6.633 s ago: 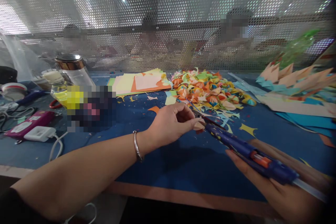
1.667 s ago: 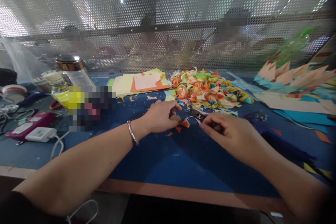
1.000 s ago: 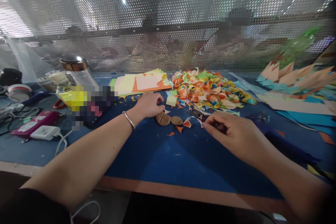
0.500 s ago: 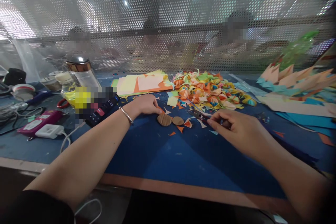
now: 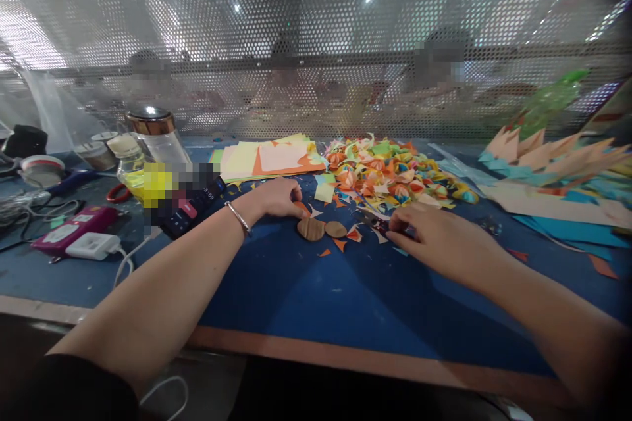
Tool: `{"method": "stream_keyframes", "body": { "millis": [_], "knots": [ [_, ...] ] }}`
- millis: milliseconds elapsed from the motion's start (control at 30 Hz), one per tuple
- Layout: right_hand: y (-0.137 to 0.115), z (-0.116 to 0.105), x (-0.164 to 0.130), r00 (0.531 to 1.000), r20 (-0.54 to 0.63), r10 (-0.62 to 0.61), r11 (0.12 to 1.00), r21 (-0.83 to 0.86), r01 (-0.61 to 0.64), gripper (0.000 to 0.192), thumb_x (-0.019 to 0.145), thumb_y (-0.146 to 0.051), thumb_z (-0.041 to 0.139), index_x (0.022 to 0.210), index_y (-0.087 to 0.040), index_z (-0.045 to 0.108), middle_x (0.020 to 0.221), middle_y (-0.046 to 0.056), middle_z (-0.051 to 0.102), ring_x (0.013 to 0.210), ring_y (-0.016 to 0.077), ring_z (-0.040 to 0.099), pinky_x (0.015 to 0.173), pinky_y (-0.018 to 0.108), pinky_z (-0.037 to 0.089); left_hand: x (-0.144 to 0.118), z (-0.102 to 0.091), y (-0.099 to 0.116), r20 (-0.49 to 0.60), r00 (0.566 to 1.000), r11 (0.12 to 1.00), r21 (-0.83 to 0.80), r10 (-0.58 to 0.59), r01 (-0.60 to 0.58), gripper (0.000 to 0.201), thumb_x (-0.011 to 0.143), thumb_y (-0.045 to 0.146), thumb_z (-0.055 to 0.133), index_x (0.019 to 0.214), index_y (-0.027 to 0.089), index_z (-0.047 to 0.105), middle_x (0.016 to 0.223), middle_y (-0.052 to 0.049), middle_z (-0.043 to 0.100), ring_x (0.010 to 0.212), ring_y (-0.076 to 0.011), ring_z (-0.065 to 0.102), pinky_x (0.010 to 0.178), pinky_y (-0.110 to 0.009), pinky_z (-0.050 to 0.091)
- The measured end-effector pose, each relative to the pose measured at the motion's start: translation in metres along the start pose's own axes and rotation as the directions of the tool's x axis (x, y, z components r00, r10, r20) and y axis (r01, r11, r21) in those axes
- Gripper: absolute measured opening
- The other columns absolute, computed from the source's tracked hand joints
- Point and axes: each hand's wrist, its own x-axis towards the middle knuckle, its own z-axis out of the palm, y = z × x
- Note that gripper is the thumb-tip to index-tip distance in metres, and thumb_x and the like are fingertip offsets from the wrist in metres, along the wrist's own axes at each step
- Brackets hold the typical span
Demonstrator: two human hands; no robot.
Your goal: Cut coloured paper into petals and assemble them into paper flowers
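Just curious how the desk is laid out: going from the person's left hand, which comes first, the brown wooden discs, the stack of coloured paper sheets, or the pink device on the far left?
1. Brown wooden discs, just right of the left hand.
2. Stack of coloured paper sheets, behind the hand.
3. Pink device, far to the left.

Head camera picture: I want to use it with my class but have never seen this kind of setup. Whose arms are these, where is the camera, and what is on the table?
No machine here: a person wears one camera on the head, looking forward and down, so both arms are their own. The left hand, with a bangle on its wrist, rests curled on the blue table, just behind two brown oval pieces. The right hand rests on the table with its fingers among small paper scraps; whether they grip anything cannot be seen. Behind lie a heap of folded coloured paper, a stack of paper sheets and a jar. Other people sit beyond the perforated screen.
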Motion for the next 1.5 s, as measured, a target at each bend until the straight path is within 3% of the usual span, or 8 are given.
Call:
{"method": "stream_keyframes", "body": {
  "millis": [267,400,500,633,800,933,1067,1500],
  "knots": [
    [-0.003,-0.003,0.012,0.992,0.056,-0.113,0.986,-0.118,0.118,0.017,0.087,-0.032,0.056,0.077,-0.023,0.065,0.087,0.01,0.069,0.087,0.0291,0.066,0.069,0.04,0.045,0.002,0.003,0.003,0.068,0.996,0.992,-0.117,0.062,-0.053,0.017,0.074,0.03,0.076,0.081,0.015,0.071,0.082,-0.005,0.07,0.075,-0.0169,0.058,0.069,-0.03,0.038],
    [-0.002,-0.001,0.014,0.991,0.01,-0.135,0.985,-0.111,0.135,0.015,0.081,-0.032,0.058,0.069,-0.024,0.062,0.079,0.009,0.068,0.076,0.0251,0.062,0.063,0.037,0.042,0.006,0.011,0.003,-0.181,0.983,0.939,-0.341,-0.01,-0.053,0.029,0.076,0.025,0.077,0.102,0.015,0.068,0.088,-0.005,0.069,0.075,-0.0148,0.056,0.07,-0.029,0.041],
    [-0.002,-0.003,0.015,0.994,-0.036,-0.099,0.995,-0.033,0.098,0.019,0.079,-0.036,0.059,0.064,-0.025,0.057,0.069,0.006,0.065,0.064,0.0213,0.058,0.057,0.035,0.038,0.006,0.016,0.009,-0.307,0.946,0.767,-0.63,-0.104,-0.12,0.042,0.074,0.02,0.081,0.111,0.016,0.064,0.086,-0.002,0.066,0.074,-0.0133,0.056,0.071,-0.029,0.043],
    [-0.002,-0.008,0.017,0.997,-0.073,-0.026,0.986,0.161,0.037,0.023,0.081,-0.041,0.059,0.065,-0.025,0.053,0.058,0.001,0.06,0.05,0.0164,0.051,0.052,0.034,0.037,-0.001,0.019,0.029,-0.165,0.975,0.413,-0.906,-0.148,-0.09,0.021,0.074,0.012,0.082,0.088,0.015,0.067,0.076,0.001,0.065,0.067,-0.0087,0.054,0.073,-0.027,0.045],
    [-0.009,-0.008,0.017,0.977,-0.212,0.004,0.928,0.364,0.076,0.036,0.089,-0.049,0.06,0.067,-0.026,0.044,0.051,-0.004,0.048,0.045,0.0133,0.043,0.049,0.032,0.033,-0.013,0.025,0.054,0.006,0.997,0.216,-0.976,-0.081,0.024,0.007,0.082,0.01,0.077,0.078,0.014,0.072,0.079,-0.002,0.072,0.068,-0.0075,0.061,0.069,-0.024,0.045],
    [-0.017,-0.007,0.012,0.958,-0.272,0.092,0.85,0.523,0.067,0.041,0.092,-0.064,0.063,0.083,-0.026,0.049,0.057,-0.004,0.054,0.049,0.0148,0.052,0.05,0.03,0.038,-0.018,0.034,0.062,0.029,0.998,0.11,-0.993,-0.049,0.034,0.009,0.085,0.009,0.076,0.078,0.013,0.072,0.08,-0.003,0.073,0.072,-0.0105,0.068,0.065,-0.025,0.048],
    [-0.022,-0.008,0.004,0.976,-0.202,0.086,0.792,0.608,0.056,0.047,0.093,-0.07,0.061,0.106,-0.025,0.057,0.06,-0.003,0.062,0.056,0.019,0.063,0.054,0.031,0.046,-0.017,0.041,0.063,0.005,1.0,0.061,-0.998,-0.025,0.007,0.008,0.085,0.011,0.078,0.08,0.012,0.072,0.081,-0.004,0.074,0.072,-0.0122,0.071,0.068,-0.028,0.054],
    [-0.023,-0.005,-0.01,0.985,-0.166,-0.043,0.826,0.549,0.129,0.04,0.101,-0.063,0.056,0.102,-0.024,0.066,0.073,0.002,0.072,0.064,0.0191,0.066,0.056,0.03,0.047,-0.016,0.048,0.064,0.08,0.992,-0.066,-0.994,0.096,0.087,0.012,0.08,0.006,0.082,0.083,0.011,0.072,0.078,-0.007,0.077,0.068,-0.0143,0.073,0.065,-0.027,0.053]
  ]
}}
